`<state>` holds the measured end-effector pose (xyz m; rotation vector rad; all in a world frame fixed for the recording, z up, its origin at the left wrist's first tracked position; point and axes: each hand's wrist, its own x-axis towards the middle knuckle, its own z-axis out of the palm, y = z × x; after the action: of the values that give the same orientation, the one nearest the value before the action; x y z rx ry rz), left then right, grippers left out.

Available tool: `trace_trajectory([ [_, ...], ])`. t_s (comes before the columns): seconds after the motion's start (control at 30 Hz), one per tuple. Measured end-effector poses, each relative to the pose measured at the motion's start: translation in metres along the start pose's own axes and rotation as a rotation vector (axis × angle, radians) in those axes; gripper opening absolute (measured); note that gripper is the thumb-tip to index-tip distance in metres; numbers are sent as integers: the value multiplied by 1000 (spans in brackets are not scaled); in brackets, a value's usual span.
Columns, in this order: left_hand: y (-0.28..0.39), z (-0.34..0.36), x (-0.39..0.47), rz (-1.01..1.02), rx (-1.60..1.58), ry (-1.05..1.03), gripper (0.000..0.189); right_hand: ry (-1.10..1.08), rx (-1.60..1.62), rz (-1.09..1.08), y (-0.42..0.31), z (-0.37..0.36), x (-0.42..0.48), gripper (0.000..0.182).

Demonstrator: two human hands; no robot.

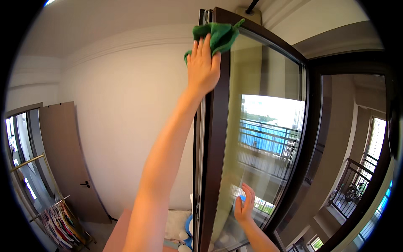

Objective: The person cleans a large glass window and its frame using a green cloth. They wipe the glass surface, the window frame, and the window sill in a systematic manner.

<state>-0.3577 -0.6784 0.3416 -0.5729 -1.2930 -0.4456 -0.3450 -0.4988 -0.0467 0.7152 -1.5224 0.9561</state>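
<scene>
My left hand [203, 67] reaches high, its fingers laid over a green cloth [222, 36] at the upper corner of a dark-framed window sash [218, 126]. The cloth is bunched around the frame's edge, with one end sticking out to the right over the top rail. Below and to the right, my right hand [245, 203] is raised before the lower part of the glass pane [252, 82], its fingers apart and holding nothing. Whether its fingertips touch the glass cannot be told. The glass shows reflections of a railing and buildings.
The sash stands open beside the dark fixed window frame [346, 64]. A balcony railing [351, 189] shows outside at the right. To the left are a pale wall [135, 126], a brown door [67, 157] and a rack with clothes hangers [61, 225]. Pale bedding [178, 223] lies low behind the sash.
</scene>
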Motion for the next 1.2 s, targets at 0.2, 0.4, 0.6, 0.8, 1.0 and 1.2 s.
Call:
trace_trajectory([
  [0.2, -26, 8, 100, -7, -55, -50, 54, 36, -76, 15, 6, -1, -4, 36],
  [0.4, -34, 3, 89, 18, -143, -66, 44, 77, -98, 46, 6, 7, -9, 35],
  [0.6, -29, -5, -22, 159, -197, 14, 35, 107, -62, 98, 5, 21, -16, 37],
  [0.8, -3, -44, -217, -8, -201, -154, 45, 20, -109, 181, -15, 25, -34, 37],
  [1.0, 9, -82, -410, -261, -136, -389, 45, -50, -99, 249, -22, 42, -42, 38],
  [1.2, -35, -51, -377, -259, -88, -374, 42, -152, -186, 336, -3, 63, -53, 41],
])
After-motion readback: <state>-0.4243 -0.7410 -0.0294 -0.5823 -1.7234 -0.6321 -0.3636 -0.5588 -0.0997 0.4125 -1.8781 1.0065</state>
